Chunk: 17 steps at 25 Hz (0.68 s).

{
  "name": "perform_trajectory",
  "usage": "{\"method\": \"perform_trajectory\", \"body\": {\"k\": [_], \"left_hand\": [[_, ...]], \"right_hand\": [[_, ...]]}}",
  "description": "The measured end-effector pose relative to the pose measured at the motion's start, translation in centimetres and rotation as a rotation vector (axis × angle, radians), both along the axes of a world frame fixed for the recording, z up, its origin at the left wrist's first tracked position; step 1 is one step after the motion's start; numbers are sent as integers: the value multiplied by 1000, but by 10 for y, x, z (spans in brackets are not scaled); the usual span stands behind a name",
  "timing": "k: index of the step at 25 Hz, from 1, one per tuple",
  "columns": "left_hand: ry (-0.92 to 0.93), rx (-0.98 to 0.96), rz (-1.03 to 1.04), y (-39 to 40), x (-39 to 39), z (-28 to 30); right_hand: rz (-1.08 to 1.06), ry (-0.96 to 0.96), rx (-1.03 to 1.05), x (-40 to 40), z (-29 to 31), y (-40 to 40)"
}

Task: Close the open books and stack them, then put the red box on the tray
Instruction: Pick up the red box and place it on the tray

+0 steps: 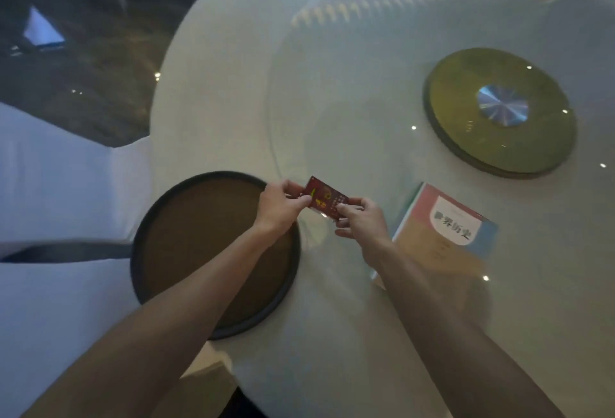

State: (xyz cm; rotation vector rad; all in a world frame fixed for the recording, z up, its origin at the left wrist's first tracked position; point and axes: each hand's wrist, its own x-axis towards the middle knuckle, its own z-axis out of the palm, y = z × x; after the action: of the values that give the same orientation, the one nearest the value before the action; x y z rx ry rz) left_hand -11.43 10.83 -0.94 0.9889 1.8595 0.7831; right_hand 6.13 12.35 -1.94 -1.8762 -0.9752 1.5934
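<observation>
A small red box (325, 197) with gold print hangs just above the table, right of the round tray. My left hand (281, 206) pinches its left end and my right hand (361, 223) pinches its right end. The round brown tray (186, 234) with a dark rim lies at the table's near left edge, with nothing on it; my left forearm crosses over it. A closed book (446, 228) with a pink, blue and tan cover lies to the right of my right hand, partly hidden by my right forearm. Whether another book lies under it I cannot tell.
The round white table (233, 68) carries a large glass turntable (382, 51) with a green-gold hub (499, 111) at the right. White-covered chairs (60, 184) stand at the left, beside the tray. Dark floor lies beyond.
</observation>
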Motion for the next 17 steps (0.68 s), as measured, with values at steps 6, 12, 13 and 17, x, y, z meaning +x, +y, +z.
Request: {"method": "perform_trajectory", "body": {"k": [6,12,13,17], "left_hand": [[44,-117,138,-57,-72,-31],[61,-221,187,-94,-95,-66],[48,-242,190,-96,-97,-68],[57,-298,134,-92,-102,-67]], "right_hand": [[255,-96,-40,-80,-23,-19],[392,-247,-71,-112,-47,-36],[391,-247,-81,-113,-45,-38],[377,-197,-119,-110,-39,-39]]}}
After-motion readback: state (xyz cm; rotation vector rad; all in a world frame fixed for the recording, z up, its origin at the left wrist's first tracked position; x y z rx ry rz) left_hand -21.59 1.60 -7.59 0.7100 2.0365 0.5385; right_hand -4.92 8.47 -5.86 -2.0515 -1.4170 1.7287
